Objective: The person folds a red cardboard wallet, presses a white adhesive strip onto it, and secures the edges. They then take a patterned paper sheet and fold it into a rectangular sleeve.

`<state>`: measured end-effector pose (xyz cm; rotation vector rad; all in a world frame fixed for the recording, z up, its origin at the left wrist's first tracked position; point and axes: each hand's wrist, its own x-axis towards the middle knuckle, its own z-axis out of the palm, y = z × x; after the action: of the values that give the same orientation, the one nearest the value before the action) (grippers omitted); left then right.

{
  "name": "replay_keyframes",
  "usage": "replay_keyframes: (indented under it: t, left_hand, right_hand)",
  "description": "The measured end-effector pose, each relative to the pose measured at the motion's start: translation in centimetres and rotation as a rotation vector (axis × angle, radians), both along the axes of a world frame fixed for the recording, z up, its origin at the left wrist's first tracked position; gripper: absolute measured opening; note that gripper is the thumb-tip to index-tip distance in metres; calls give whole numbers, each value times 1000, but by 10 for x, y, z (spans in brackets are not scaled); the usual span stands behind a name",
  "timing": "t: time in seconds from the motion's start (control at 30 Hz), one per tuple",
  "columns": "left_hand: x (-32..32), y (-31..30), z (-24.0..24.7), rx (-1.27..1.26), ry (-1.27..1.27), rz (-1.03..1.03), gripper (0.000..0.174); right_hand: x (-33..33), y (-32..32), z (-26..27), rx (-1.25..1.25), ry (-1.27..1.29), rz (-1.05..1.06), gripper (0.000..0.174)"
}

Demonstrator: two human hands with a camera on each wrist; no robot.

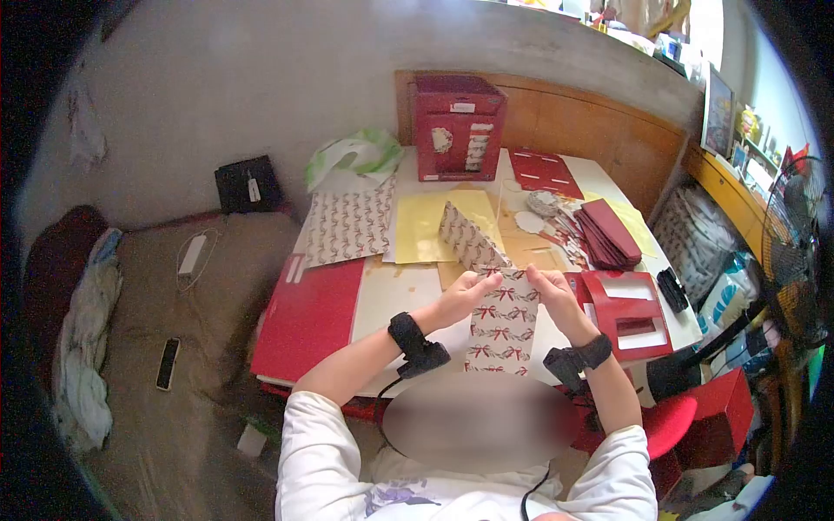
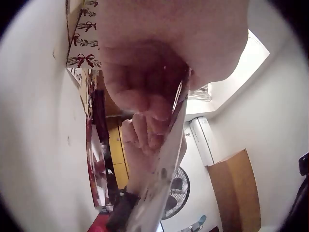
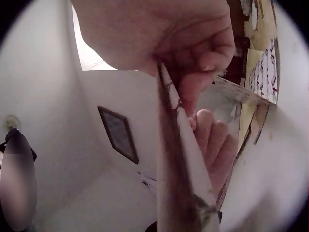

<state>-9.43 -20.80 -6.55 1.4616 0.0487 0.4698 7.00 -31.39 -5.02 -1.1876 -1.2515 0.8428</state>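
Observation:
Both hands grip a patterned paper sheet printed with red bows and green sprigs. My left hand pinches it on the left, and my right hand pinches it on the right, thumbs on the near face. One panel hangs toward my body; another patterned part angles away beyond the hands to the far left. In the left wrist view the sheet shows nearly edge-on under the curled left fingers. From the right wrist it also appears edge-on, below the right fingers.
Behind the hands lie a yellow sheet and another patterned sheet. A red box stands at the back. To the right are folded dark red pieces and a red cut-out card. A red panel covers the table's left.

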Motion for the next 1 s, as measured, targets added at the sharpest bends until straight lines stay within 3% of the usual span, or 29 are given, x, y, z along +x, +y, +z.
replay_keyframes:
  t: [0.2, 0.4, 0.47, 0.63, 0.7, 0.73, 0.83, 1.0]
  left_hand:
    - [2, 0, -5, 78, -63, 136, 36]
    - [-1, 1, -2, -17, 15, 49, 36]
    - [-3, 0, -2, 101, 163, -1, 37]
    - [1, -4, -8, 82, 71, -62, 40]
    - [2, -2, -9, 64, 8, -21, 39]
    - [2, 1, -10, 66, 6, -19, 39]
    - [0, 2, -5, 48, 60, 1, 39]
    - [-4, -3, 0, 27, 46, -66, 38]
  right_hand:
    - [1, -1, -6, -53, 40, 36, 42]
    - [-4, -8, 1, -47, 11, 38, 42]
    - [-3, -10, 8, -21, 42, 32, 42]
    - [0, -5, 6, 47, 102, -20, 42]
    - [11, -10, 5, -116, -114, 3, 42]
    - [3, -7, -3, -43, 20, 74, 41]
    - [-5, -16, 5, -131, -26, 49, 41]
    - [-1, -13, -1, -28, -3, 63, 41]
